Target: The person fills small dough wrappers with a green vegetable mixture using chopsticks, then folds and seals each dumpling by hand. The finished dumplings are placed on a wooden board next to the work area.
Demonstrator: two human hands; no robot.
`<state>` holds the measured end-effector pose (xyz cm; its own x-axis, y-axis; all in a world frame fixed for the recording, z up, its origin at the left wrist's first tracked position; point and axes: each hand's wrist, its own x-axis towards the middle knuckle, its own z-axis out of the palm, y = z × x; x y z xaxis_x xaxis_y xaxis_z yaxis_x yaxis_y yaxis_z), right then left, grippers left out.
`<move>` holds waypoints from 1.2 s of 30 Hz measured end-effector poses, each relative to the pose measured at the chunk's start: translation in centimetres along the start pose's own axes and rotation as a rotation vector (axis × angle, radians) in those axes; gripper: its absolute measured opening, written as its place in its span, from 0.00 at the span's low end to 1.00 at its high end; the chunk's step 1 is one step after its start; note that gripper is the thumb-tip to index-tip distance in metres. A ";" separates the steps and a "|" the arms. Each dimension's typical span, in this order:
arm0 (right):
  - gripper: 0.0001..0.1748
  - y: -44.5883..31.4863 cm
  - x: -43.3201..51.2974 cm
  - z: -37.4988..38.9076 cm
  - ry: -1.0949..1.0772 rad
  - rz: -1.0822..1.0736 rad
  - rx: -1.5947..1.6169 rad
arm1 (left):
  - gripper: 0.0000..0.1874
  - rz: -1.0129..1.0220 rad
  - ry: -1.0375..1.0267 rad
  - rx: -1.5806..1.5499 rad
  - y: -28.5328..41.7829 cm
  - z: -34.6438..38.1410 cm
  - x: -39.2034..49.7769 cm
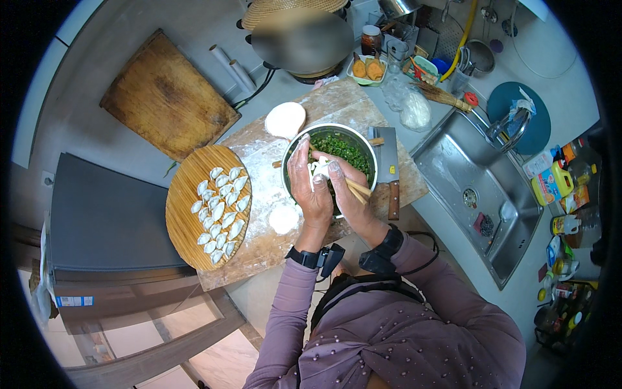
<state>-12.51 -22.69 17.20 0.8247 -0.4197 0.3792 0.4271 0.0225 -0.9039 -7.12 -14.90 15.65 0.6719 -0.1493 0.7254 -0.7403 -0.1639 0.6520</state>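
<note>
Between my left hand (311, 197) and my right hand (349, 192) is a white dough dumpling (320, 167), pinched by the fingers of both. A pair of wooden chopsticks (358, 188) is also tucked in my right hand. Both hands are over a steel bowl (373, 167) of chopped green filling (340, 148). Left of the bowl, a round wooden board (182, 228) carries several folded dumplings (218, 211). One flat dough wrapper (284, 219) lies on the floured wooden board (257, 262), and a pale round stack of wrappers (285, 119) sits behind it.
A cleaver (387, 155) lies just right of the bowl. Further right is a steel sink (466, 233) with a scrubber in it. A worn chopping board (170, 97) leans on the wall, and a lidded wok (303, 41) stands at the back. Bottles (554, 182) line the right side.
</note>
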 end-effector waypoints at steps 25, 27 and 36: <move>0.09 -0.1 1.0 -1.1 -0.056 -0.498 -0.495 | 0.34 -0.379 -0.529 -0.468 0.2 -3.7 1.5; 0.09 0.2 0.7 -1.2 -0.074 -0.448 -0.468 | 0.34 -0.457 -0.564 -0.523 -0.2 -3.6 1.1; 0.13 2.8 -0.8 -1.3 -0.079 -0.229 -0.310 | 0.38 -0.540 -0.536 -0.542 -1.5 -2.5 -0.6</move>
<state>-12.46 -23.47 14.14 0.7522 -0.3111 0.5809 0.4809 -0.3435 -0.8067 -6.41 -12.09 14.79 0.7480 -0.6379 0.1831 -0.1426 0.1150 0.9831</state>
